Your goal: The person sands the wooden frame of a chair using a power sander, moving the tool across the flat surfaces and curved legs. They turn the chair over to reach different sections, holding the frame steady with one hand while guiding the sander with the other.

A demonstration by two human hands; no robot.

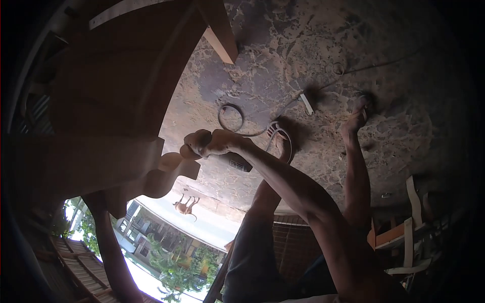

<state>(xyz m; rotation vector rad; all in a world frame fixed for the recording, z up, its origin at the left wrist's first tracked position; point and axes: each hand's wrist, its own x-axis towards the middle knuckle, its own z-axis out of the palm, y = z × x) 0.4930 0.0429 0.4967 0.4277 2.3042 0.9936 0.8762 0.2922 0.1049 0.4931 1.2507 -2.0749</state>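
My right hand (pixel 214 143) is closed around a dark corded power tool (pixel 239 163), whose vented body shows just below the fist. Its knuckles are right at the scalloped edge of a brown wooden piece (pixel 162 183). From the tool a grey cable (pixel 289 144) loops past my shin. My left forearm (pixel 112 247) reaches up to the underside of the same wood, which hides the fingers. Above the scalloped part, a broad wooden panel (pixel 111 86) fills the left side.
A white power strip (pixel 306 103) and a coiled cable (pixel 231 117) lie on the rough, stained floor near my feet. Curved wooden pieces (pixel 408 242) are at the lower right. A brown dog (pixel 185 206) stands farther off, near green plants (pixel 177 265).
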